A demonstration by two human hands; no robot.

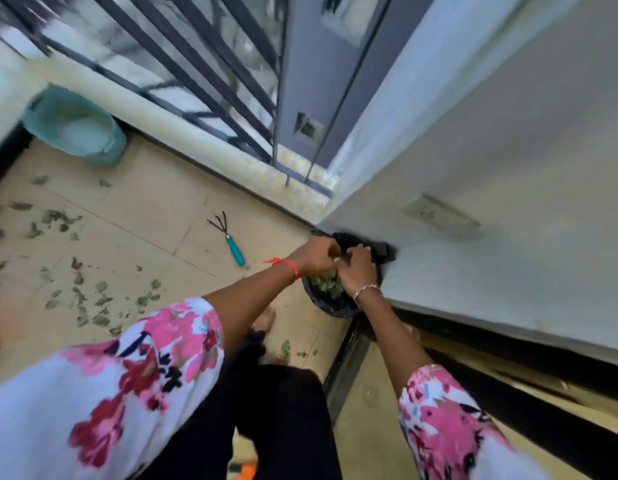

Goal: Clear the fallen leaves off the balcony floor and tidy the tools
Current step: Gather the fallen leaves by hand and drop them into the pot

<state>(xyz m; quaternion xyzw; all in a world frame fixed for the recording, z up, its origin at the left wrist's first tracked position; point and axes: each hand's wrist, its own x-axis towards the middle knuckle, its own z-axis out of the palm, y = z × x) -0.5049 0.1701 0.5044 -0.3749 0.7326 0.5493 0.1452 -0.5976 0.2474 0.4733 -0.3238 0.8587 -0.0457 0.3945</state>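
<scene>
A person is looking down at a tiled balcony floor and reaching both arms forward to a black bin standing against the wall on the right. Green leaves are lying inside the bin, so some clearing is looking done. Much is remaining: many leaves are lying scattered across the tiles on the left side and nearer the person, well apart from the bin, and a few more are sitting by the person's bare foot. A small hand rake with a teal handle is lying loose on the floor, between the scattered leaves and the bin, not yet put away. A teal bucket is standing in the far left corner below the railing.

The left hand, with a red thread at its wrist, is hovering over the far side of the bin's mouth. Its fingers are curling inward, but blur is hiding whether they are pinching anything. The right hand, wearing a thin bracelet, is sitting just beside it, palm down over the bin, fingers bending toward the dark rim; I cannot tell whether it is gripping the rim or pressing the leaves down. Both arms are stretching out nearly straight in flowered sleeves.
</scene>
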